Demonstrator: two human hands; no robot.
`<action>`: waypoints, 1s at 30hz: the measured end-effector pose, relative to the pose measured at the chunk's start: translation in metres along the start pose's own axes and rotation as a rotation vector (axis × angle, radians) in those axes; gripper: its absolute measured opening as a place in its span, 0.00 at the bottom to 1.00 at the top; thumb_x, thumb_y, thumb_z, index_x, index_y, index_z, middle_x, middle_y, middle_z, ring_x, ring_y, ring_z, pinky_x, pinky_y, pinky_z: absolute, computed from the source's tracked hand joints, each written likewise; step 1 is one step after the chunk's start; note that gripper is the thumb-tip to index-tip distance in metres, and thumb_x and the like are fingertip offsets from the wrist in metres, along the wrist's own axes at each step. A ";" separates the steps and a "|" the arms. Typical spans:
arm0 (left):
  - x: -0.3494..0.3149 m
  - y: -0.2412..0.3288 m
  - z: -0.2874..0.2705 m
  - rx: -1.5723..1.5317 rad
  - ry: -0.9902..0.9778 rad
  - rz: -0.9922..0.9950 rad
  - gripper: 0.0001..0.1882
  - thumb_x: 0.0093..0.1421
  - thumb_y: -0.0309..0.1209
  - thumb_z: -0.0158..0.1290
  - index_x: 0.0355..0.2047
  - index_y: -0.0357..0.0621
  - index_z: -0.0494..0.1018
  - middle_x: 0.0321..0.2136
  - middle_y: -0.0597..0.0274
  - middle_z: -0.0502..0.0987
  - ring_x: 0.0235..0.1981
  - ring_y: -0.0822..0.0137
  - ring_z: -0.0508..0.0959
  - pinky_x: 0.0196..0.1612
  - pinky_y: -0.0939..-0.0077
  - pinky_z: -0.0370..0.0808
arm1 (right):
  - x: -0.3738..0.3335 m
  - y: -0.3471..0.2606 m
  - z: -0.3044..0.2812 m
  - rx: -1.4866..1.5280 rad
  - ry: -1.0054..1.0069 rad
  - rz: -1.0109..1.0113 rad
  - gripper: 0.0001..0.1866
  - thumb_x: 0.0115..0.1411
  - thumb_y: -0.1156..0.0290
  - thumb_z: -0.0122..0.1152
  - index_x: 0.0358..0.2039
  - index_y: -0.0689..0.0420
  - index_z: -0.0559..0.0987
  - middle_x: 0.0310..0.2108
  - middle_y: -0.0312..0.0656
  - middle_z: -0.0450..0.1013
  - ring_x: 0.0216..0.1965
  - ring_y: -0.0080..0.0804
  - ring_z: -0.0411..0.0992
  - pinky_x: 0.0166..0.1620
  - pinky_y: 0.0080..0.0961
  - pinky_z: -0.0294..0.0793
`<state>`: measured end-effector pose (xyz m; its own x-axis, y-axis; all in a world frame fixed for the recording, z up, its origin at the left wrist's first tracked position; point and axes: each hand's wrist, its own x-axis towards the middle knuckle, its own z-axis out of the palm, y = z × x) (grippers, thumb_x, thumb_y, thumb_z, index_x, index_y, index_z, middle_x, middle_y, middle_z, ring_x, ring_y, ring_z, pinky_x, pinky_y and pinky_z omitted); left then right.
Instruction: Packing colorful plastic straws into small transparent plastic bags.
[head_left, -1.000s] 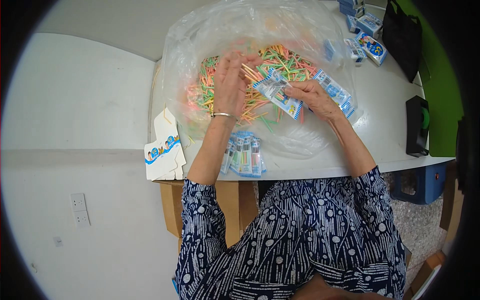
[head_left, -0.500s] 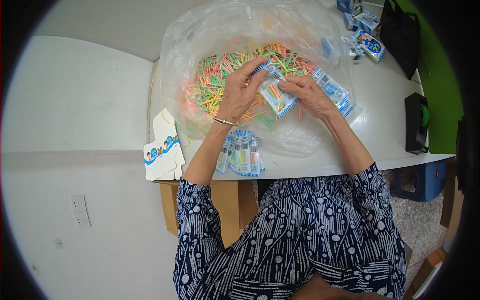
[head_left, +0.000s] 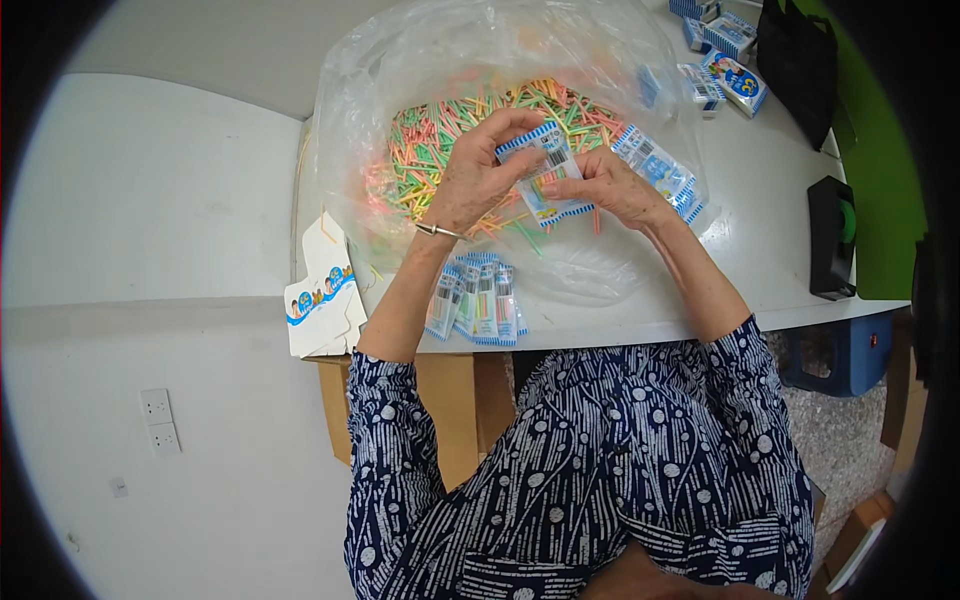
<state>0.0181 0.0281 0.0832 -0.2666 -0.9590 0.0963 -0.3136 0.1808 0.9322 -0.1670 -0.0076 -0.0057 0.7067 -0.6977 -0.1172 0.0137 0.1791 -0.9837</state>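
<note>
Sticks (head_left: 537,190), earlier outside, now lie inside one packet (head_left: 556,160); left hand (head_left: 474,180) and right hand (head_left: 625,190) pinch it. I count at least four filled packets (head_left: 486,305).

Navy shirt (head_left: 600,470) w/ wht dots, silver bracelet (head_left: 438,231)

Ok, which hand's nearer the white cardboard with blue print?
Left. In the picture, the left hand is above and right of the white cardboard with blue print; the right hand sits farther right.

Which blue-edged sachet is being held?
The held sachet, pinched by the left hand and right hand; the fanned sachets near the table edge and farther sachets lie unheld.
</note>
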 end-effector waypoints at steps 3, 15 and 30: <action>-0.001 0.001 0.000 0.026 0.019 -0.023 0.20 0.54 0.25 0.58 0.48 0.38 0.70 0.41 0.59 0.76 0.43 0.72 0.75 0.41 0.79 0.76 | 0.003 0.008 0.004 0.069 0.030 -0.076 0.17 0.46 0.54 0.72 0.18 0.52 0.77 0.13 0.23 0.60 0.13 0.11 0.53 0.12 0.17 0.48; -0.003 -0.006 -0.006 0.238 -0.140 0.060 0.18 0.54 0.26 0.59 0.46 0.36 0.71 0.40 0.64 0.74 0.43 0.74 0.73 0.45 0.78 0.72 | -0.012 -0.004 0.018 -0.102 0.084 0.017 0.26 0.42 0.41 0.70 0.16 0.52 0.74 0.15 0.27 0.60 0.18 0.14 0.60 0.17 0.19 0.55; -0.103 -0.013 -0.093 0.359 -0.330 -0.457 0.15 0.57 0.30 0.56 0.44 0.39 0.73 0.38 0.65 0.76 0.40 0.74 0.74 0.45 0.79 0.71 | -0.046 0.022 -0.055 -1.114 0.794 -0.229 0.17 0.53 0.63 0.64 0.37 0.63 0.78 0.41 0.46 0.71 0.46 0.43 0.67 0.50 0.34 0.66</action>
<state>0.1349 0.1046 0.0935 -0.2816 -0.8498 -0.4456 -0.7299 -0.1117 0.6743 -0.2382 -0.0097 -0.0294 0.1733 -0.9069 0.3841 -0.7578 -0.3719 -0.5361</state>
